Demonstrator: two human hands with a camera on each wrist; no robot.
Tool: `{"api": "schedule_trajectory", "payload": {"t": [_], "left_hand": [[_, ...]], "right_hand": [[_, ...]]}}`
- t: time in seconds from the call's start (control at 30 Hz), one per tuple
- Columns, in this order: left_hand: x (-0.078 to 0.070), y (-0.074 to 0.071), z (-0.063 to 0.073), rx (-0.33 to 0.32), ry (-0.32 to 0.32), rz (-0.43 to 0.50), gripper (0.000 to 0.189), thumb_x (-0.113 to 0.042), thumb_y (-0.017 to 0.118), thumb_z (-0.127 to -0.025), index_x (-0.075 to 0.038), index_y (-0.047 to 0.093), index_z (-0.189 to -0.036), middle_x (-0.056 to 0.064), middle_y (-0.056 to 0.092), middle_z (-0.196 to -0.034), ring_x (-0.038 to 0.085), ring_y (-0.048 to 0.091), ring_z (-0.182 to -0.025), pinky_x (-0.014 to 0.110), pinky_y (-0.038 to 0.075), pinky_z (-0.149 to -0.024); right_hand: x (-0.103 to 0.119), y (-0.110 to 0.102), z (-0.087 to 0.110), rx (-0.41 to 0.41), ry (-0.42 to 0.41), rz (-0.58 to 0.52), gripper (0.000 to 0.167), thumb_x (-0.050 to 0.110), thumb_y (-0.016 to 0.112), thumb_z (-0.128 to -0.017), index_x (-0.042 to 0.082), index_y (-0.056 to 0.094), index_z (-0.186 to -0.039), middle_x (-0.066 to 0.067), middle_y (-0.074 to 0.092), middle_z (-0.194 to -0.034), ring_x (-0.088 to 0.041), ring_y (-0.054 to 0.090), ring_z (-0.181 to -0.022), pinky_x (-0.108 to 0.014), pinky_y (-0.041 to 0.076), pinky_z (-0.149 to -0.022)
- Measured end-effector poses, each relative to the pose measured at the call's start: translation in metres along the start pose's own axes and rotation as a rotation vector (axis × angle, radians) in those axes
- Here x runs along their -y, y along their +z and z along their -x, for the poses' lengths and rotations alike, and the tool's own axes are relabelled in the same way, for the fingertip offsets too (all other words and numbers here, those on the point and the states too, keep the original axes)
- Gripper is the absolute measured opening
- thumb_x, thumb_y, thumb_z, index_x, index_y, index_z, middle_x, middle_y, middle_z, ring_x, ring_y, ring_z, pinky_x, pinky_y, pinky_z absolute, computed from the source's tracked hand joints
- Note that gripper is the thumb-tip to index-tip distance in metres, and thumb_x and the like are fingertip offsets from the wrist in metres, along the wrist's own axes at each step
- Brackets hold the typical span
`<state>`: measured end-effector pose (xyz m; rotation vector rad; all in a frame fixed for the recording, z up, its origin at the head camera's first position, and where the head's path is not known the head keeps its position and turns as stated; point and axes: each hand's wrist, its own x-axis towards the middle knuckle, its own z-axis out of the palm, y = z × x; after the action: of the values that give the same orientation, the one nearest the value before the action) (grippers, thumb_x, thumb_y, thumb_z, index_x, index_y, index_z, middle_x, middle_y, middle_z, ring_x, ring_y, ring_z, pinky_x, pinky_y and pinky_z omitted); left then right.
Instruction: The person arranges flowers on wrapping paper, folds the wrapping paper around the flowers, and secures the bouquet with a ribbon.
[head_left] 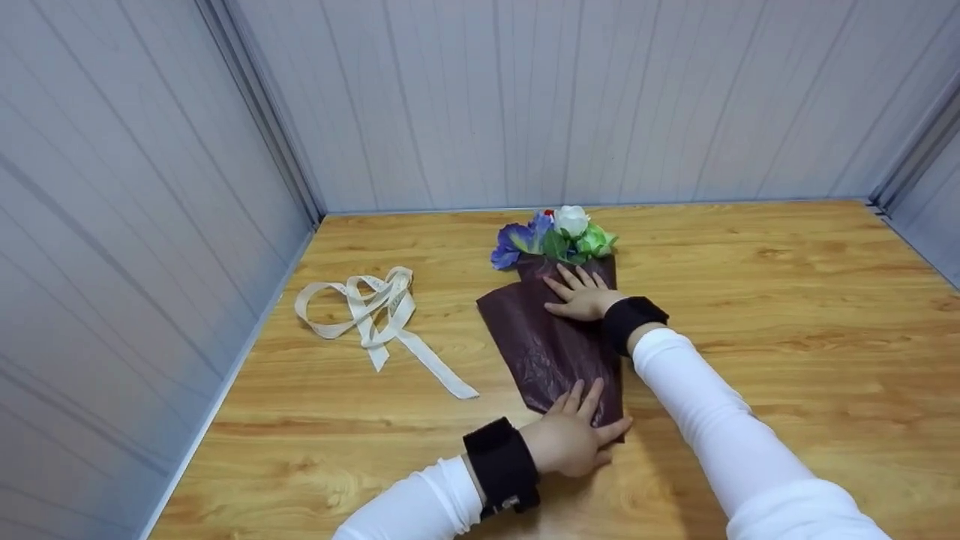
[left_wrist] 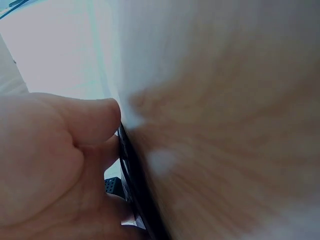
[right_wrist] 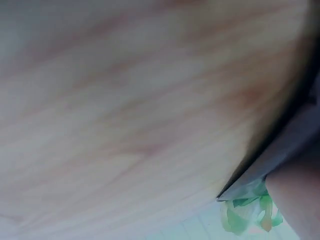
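A bouquet lies on the table in dark maroon wrapping paper (head_left: pixel 517 330), its top pointing away from me. Out of the paper's far end come a white rose (head_left: pixel 571 220), a green flower (head_left: pixel 598 240) and purple-blue flowers (head_left: pixel 513 244). My right hand (head_left: pixel 589 298) rests with spread fingers on the upper part of the paper, just below the blooms. At the narrow lower end, my left hand (head_left: pixel 568 439) lies across the paper with its fingers extended. The left wrist view shows the left thumb (left_wrist: pixel 100 117) at the paper's edge.
To the left of the bouquet lies a loosely looped cream ribbon (head_left: pixel 390 315), one tail (head_left: pixel 442 367) stretching toward the paper. The wooden table (head_left: pixel 780 315) meets pale panelled walls (head_left: pixel 465 105) at its back and left sides.
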<state>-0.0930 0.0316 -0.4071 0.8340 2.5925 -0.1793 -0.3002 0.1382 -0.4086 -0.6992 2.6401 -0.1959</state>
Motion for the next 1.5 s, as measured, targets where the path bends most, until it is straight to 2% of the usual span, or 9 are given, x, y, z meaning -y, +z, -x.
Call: {"api": "schedule_trajectory", "payload": {"t": [0.17,0.3,0.47,0.67,0.87,1.07,1.17,1.3,1.5], "left_hand": [[-0.002,0.003,-0.002,0.001,0.003,-0.018,0.052,-0.046,0.034,-0.1,-0.053,0.01,-0.145,0.006,-0.004,-0.16,0.029,0.007,-0.146,0.035,0.018,-0.116],[-0.005,0.004,-0.002,0.005,0.027,-0.002,0.05,-0.043,0.031,-0.101,-0.053,0.011,-0.145,0.006,-0.003,-0.16,0.029,0.008,-0.146,0.036,0.019,-0.116],[-0.004,0.001,0.0,-0.006,0.041,-0.007,0.052,-0.043,0.032,-0.101,-0.049,0.01,-0.147,0.007,-0.002,-0.16,0.03,0.008,-0.146,0.036,0.02,-0.116],[0.005,-0.002,0.01,-0.054,0.011,0.011,0.065,-0.048,0.038,-0.099,-0.028,0.009,-0.153,0.009,-0.005,-0.16,0.026,0.001,-0.147,0.036,0.014,-0.118],[0.019,0.0,0.017,-0.072,-0.016,0.024,0.068,-0.047,0.037,-0.099,-0.014,0.012,-0.153,0.012,0.0,-0.16,0.025,0.001,-0.147,0.037,0.015,-0.118],[0.028,0.002,0.016,-0.069,0.088,0.043,0.068,-0.043,0.038,-0.1,-0.001,0.017,-0.15,0.014,0.002,-0.159,0.025,0.002,-0.147,0.033,0.013,-0.118],[0.031,0.005,0.019,-0.028,0.132,0.085,0.071,-0.045,0.044,-0.097,-0.01,0.014,-0.152,0.016,-0.002,-0.159,0.026,0.001,-0.147,0.033,0.009,-0.118],[0.031,0.008,0.025,0.038,0.134,0.096,0.079,-0.051,0.052,-0.091,-0.028,0.008,-0.153,0.017,-0.008,-0.158,0.028,-0.004,-0.147,0.034,0.006,-0.119],[0.028,0.009,0.028,0.056,0.13,0.063,0.081,-0.056,0.052,-0.09,-0.033,0.006,-0.152,0.017,-0.007,-0.158,0.028,-0.004,-0.147,0.035,0.006,-0.119]], "right_hand": [[0.007,0.006,0.007,-0.039,0.01,0.06,0.066,0.049,0.029,-0.101,0.018,0.005,-0.154,-0.014,-0.007,-0.159,-0.041,-0.007,-0.144,-0.056,-0.003,-0.114],[0.014,0.018,0.023,-0.052,-0.041,0.126,0.065,0.044,0.031,-0.102,0.01,0.009,-0.153,-0.017,-0.001,-0.159,-0.038,-0.003,-0.145,-0.056,0.0,-0.115],[0.015,0.03,0.057,-0.044,-0.219,0.013,0.062,0.038,0.032,-0.103,-0.001,0.017,-0.15,-0.022,0.008,-0.157,-0.042,0.001,-0.144,-0.06,0.002,-0.113],[0.004,0.04,0.105,-0.107,-0.364,-0.115,0.054,0.026,0.033,-0.104,-0.009,0.025,-0.145,-0.029,0.013,-0.153,-0.049,0.006,-0.141,-0.061,0.005,-0.112],[0.005,0.06,0.144,-0.148,-0.348,-0.025,0.057,0.022,0.042,-0.101,-0.008,0.024,-0.145,-0.028,0.014,-0.153,-0.047,0.013,-0.14,-0.061,0.012,-0.111],[0.016,0.072,0.156,-0.18,-0.324,0.083,0.067,0.033,0.044,-0.099,-0.011,0.022,-0.145,-0.03,0.014,-0.153,-0.048,0.015,-0.14,-0.061,0.015,-0.11],[0.019,0.075,0.157,-0.202,-0.344,0.14,0.075,0.041,0.048,-0.096,-0.012,0.024,-0.144,-0.032,0.017,-0.151,-0.048,0.019,-0.139,-0.062,0.018,-0.109],[0.021,0.078,0.159,-0.185,-0.359,0.189,0.083,0.047,0.05,-0.093,-0.013,0.022,-0.144,-0.036,0.015,-0.15,-0.049,0.02,-0.138,-0.061,0.018,-0.11],[0.025,0.085,0.167,-0.106,-0.334,0.149,0.074,0.042,0.046,-0.097,-0.007,0.022,-0.147,-0.039,0.006,-0.149,-0.05,0.012,-0.139,-0.06,0.016,-0.111]]}}
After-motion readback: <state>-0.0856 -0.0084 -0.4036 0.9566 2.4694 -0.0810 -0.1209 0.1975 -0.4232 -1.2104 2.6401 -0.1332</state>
